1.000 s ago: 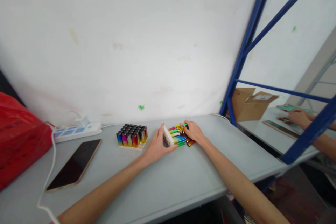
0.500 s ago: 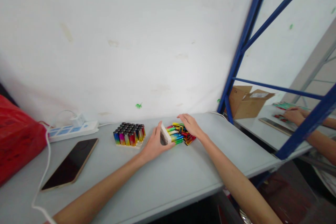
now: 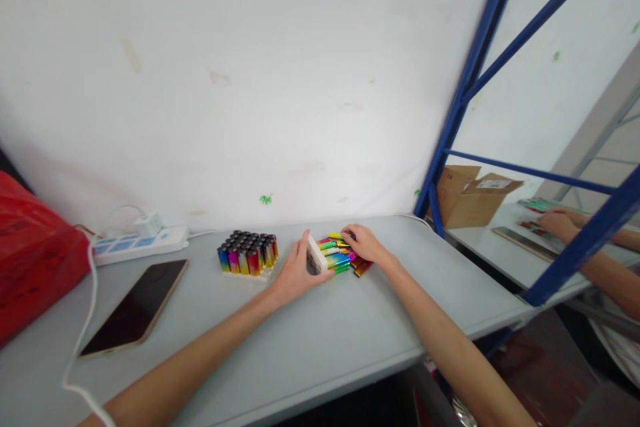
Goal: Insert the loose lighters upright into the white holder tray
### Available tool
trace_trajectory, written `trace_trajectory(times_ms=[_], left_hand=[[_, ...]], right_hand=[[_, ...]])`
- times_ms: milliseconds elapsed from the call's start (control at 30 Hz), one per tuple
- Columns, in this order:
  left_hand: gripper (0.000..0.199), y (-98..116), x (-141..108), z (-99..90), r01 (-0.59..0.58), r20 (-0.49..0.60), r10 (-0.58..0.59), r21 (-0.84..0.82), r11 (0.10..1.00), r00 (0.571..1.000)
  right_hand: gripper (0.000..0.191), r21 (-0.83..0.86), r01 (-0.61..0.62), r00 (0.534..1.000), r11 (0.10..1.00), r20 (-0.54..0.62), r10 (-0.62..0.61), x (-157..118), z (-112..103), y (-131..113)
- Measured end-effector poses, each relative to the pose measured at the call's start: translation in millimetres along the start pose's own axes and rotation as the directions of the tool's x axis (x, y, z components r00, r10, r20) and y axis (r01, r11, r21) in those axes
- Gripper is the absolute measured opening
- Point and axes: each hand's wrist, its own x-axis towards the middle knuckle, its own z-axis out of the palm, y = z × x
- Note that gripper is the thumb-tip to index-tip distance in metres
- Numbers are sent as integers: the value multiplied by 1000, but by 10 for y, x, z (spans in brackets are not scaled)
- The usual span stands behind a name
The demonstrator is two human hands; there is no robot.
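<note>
My left hand [image 3: 294, 273] grips a white rack [image 3: 316, 255] that is tipped on its side, thumb below and fingers along the back. Shiny coloured metallic tubes [image 3: 337, 260] stick out of the rack's right face. More loose tubes [image 3: 363, 268] in red and gold lie against them. Over this pile my right hand [image 3: 365, 242] is bent, fingers curled down and closed; what sits between the fingertips is hidden. To the left, a block of upright black-topped coloured tubes [image 3: 247, 255] stands in a pale rack [image 3: 267, 273].
A phone [image 3: 135, 307], a white power strip [image 3: 145, 245] with a cable and a red bag [image 3: 37, 260] occupy the left side. Blue metal bars [image 3: 453, 120] rise at right. Behind them are a cardboard box [image 3: 470, 200] and another person's hands [image 3: 560, 221] at a neighbouring table.
My right hand has dropped onto the loose tubes and its stretched fingers have curled in. My left hand keeps the rack in nearly the same place.
</note>
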Motion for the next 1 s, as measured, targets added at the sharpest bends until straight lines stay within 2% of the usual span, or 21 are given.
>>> trace_trajectory(times_ms=[133, 233, 300, 433, 533, 600, 667, 767, 867, 1000], left_hand=[[122, 4, 16, -8, 14, -8, -14, -12, 1000, 1000], [130, -32, 36, -28, 26, -12, -27, -40, 999, 1000], [134, -83, 45, -35, 18, -14, -19, -67, 998, 1000], [135, -197, 48, -28, -27, -36, 21, -164, 986, 999], [132, -235, 51, -31, -65, -32, 59, -214, 975, 998], [127, -233, 57, -47, -94, -22, 91, -181, 979, 996], [119, -222, 62, -69, -115, -8, 114, -118, 986, 993], [111, -211, 63, -93, -127, 12, 128, -62, 990, 992], [110, -212, 53, -98, -132, 14, 132, -47, 990, 991], [106, -214, 41, -88, -139, 6, 139, -34, 990, 990]], right_hand=[[33, 24, 33, 988, 999, -151, -29, -25, -11, -205], [36, 76, 152, 971, 985, -197, -135, -48, 65, -474], [38, 67, 229, 966, 971, -138, -219, -63, 175, -634], [36, -121, 353, 935, 928, 62, -348, -62, 387, -747], [32, -245, 433, 901, 868, 98, -422, -32, 430, -696], [28, -291, 456, 889, 841, 92, -449, -16, 412, -666], [26, -314, 444, 894, 839, 89, -439, -10, 377, -662], [30, -306, 356, 934, 883, 85, -347, -10, 310, -688], [34, -235, 255, 967, 938, 57, -248, -11, 240, -687], [32, -127, 174, 984, 976, 47, -170, -7, 168, -597]])
